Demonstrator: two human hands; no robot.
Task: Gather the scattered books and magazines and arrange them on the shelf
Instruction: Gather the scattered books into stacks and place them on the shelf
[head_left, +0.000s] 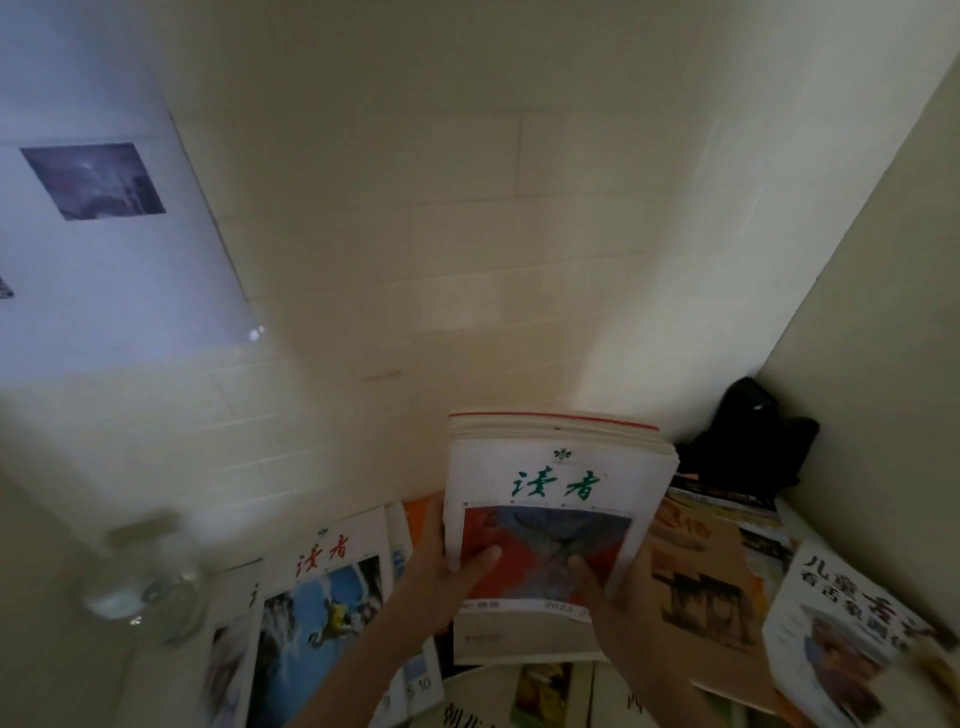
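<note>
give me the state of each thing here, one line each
stack of magazines: lifted, gripped from both sides, green-title cover on top
left hand: grips the stack's left edge, thumb on the cover
right hand: grips the stack's right edge, thumb on the cover
red-title magazine: lying flat, face up, untouched
brown-cover magazine: lying flat, partly hidden by the stack
glass jar: upright, blurred
black object: in the corner, unclear what it is

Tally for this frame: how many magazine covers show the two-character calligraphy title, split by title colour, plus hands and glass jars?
Green-titled cover: 1, top of the held stack
Red-titled cover: 1, lying flat at left
Hands: 2, left hand and right hand, both gripping the stack
Glass jar: 1
Total: 5
</note>
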